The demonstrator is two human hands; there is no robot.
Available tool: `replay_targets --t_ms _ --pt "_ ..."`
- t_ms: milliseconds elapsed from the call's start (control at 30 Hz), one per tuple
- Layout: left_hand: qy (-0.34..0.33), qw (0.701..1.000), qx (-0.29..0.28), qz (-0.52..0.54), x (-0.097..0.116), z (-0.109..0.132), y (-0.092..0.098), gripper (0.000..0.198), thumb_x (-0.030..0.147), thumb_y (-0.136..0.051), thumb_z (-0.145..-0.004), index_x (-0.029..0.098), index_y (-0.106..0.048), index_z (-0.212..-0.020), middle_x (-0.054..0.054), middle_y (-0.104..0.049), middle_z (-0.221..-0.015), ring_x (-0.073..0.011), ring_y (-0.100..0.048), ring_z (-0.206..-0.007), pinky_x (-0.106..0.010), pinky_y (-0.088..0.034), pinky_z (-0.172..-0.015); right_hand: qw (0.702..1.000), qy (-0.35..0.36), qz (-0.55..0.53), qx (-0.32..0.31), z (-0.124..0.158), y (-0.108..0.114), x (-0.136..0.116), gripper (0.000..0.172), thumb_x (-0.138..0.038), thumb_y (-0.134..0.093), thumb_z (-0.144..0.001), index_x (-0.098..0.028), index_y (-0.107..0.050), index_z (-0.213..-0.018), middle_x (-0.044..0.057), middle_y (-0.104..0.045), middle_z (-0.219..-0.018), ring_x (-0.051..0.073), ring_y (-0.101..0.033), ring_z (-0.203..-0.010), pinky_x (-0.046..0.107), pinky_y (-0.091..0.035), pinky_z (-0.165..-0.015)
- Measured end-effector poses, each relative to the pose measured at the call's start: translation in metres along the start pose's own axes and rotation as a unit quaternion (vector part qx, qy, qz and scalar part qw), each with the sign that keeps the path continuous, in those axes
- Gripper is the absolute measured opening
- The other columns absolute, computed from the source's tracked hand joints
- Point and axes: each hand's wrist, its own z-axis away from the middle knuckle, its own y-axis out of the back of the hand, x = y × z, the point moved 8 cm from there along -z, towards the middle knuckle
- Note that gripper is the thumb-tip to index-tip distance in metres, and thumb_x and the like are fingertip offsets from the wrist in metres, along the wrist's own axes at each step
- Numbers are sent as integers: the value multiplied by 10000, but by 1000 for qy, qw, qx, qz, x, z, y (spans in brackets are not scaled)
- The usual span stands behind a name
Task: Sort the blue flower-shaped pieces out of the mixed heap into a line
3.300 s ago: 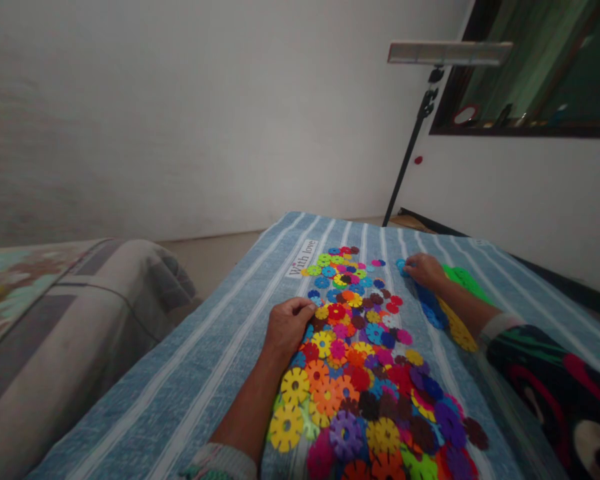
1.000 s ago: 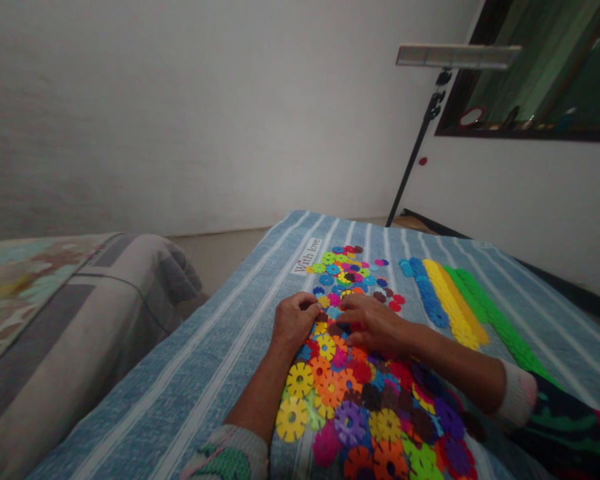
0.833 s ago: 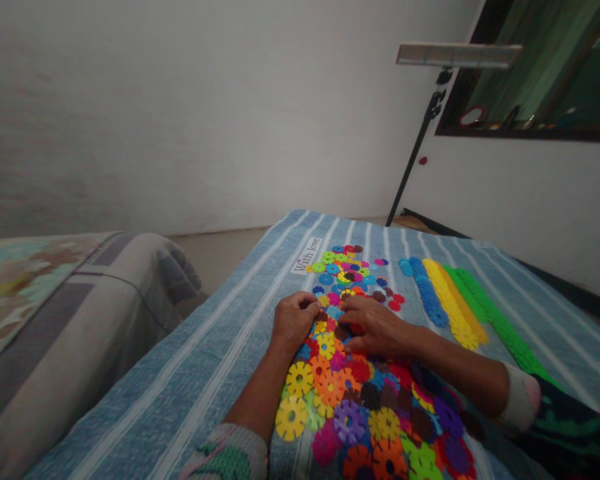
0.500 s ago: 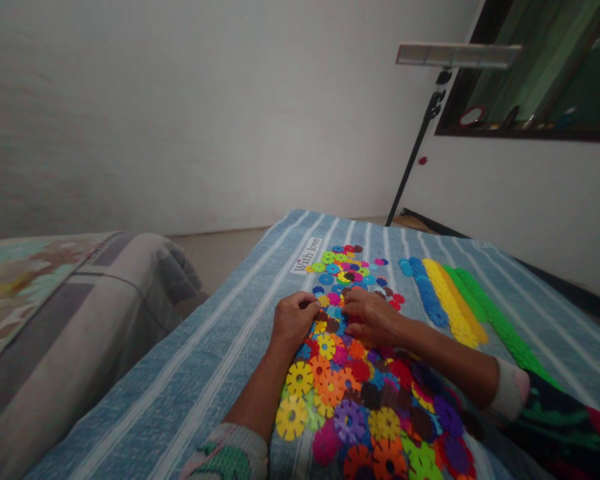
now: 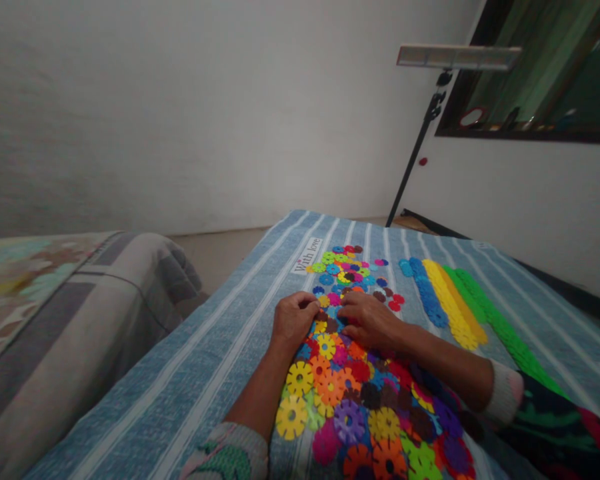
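A heap of flat plastic snowflake discs (image 5: 365, 400) in many colours lies on a blue striped cloth (image 5: 220, 360). My left hand (image 5: 294, 319) rests at the heap's left edge with its fingers curled; what they hold, if anything, is hidden. My right hand (image 5: 373, 320) lies on the heap just beside it, fingers bent down onto the discs, pinching at something small I cannot name. To the right, sorted discs form a blue row (image 5: 425, 290), a yellow row (image 5: 450, 303) and a green row (image 5: 500, 323).
A folded grey blanket (image 5: 80, 333) lies to the left of the cloth. A lamp on a black stand (image 5: 420, 140) rises at the far corner. A dark-framed window (image 5: 545, 73) is in the right wall. Bare floor (image 5: 220, 250) shows beyond the cloth.
3.3 s ago my right hand was at the far end of the blue row; it has come back to the heap beside my left hand. Over the last second it shifted slightly farther up the heap.
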Motion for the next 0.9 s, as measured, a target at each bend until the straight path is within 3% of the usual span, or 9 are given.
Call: replay_targets --t_ms 267,433,633,733,900 --pt "1 998 59 -29 2 0 15 163 273 -566 -688 183 -701 -679 15 -692 -660 -154 -638 -656 -244 -491 -654 1000 -15 -19 0 3 -1 14 63 -229 -694 -791 -169 -676 -789 83 -622 -962 223 -554 -964 325 -414 -827" --pt "12 995 101 -23 -1 1 24 182 292 -553 -706 194 -706 -722 7 -707 -707 -171 -654 -703 -248 -499 -671 1000 -1 -21 19 0 2 4 138 -307 -689 -823 -172 -671 -803 65 -604 -889 210 -537 -923 318 -406 -800" --pt "15 990 130 -49 -3 -2 32 190 273 -561 -707 190 -713 -786 -18 -725 -785 -192 -661 -766 -290 -511 -783 1000 -3 -15 18 -2 -2 -1 106 -274 -682 -825 -175 -655 -799 63 -603 -900 211 -522 -935 319 -403 -801" --pt "1 988 116 -101 -2 -4 29 208 254 -565 -722 189 -719 -846 -36 -731 -871 -201 -661 -831 -307 -506 -837 999 -15 -25 21 -1 -1 4 98 -259 -694 -805 -174 -653 -780 66 -603 -907 212 -532 -930 322 -418 -806" --pt "-32 966 31 -255 3 0 9 303 211 -608 -730 170 -712 -1011 -110 -662 -1189 -251 -593 -1099 -341 -441 -980 998 -29 -51 23 0 -1 13 128 -220 -752 -736 -167 -658 -806 88 -621 -995 243 -540 -1038 350 -434 -877"
